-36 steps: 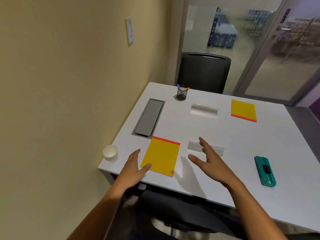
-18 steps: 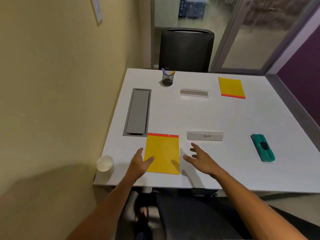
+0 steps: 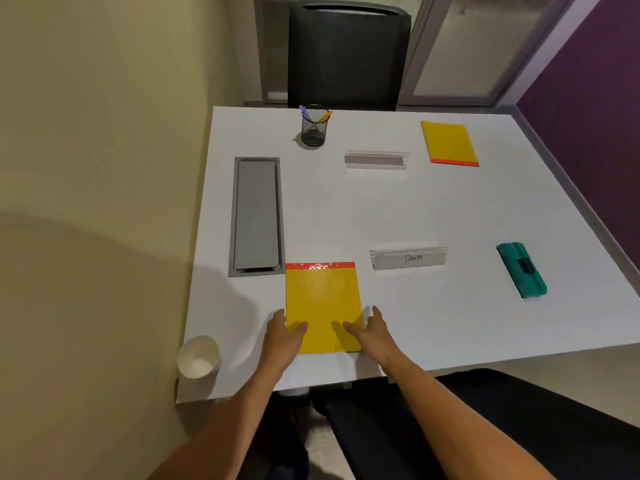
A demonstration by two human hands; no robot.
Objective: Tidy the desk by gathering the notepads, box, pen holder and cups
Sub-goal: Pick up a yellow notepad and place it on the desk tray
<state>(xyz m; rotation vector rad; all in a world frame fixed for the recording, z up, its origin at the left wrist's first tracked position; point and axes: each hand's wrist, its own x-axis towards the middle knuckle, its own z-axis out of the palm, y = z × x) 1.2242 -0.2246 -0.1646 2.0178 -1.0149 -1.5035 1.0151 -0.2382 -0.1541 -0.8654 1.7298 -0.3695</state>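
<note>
A yellow notepad with a red top strip [image 3: 322,299] lies near the front edge of the white desk [image 3: 433,216]. My left hand [image 3: 282,336] is at the pad's left edge with its thumb on the yellow cover. My right hand [image 3: 372,332] is at the right edge, thumb also on the cover. A second yellow notepad [image 3: 449,142] lies at the back right. The black mesh pen holder [image 3: 314,125] stands at the back. A white paper cup [image 3: 198,356] sits on the front left corner. A teal box [image 3: 522,270] lies at the right.
Two white name plates lie on the desk, one marked "PANDA" [image 3: 408,258] and one further back [image 3: 375,159]. A grey cable hatch [image 3: 257,216] is set into the desk's left side. A black chair [image 3: 346,53] stands behind the desk, the wall close on the left.
Both hands have closed in on the near notepad and now touch its two side edges with thumbs on top. The camera has tilted further down over the desk.
</note>
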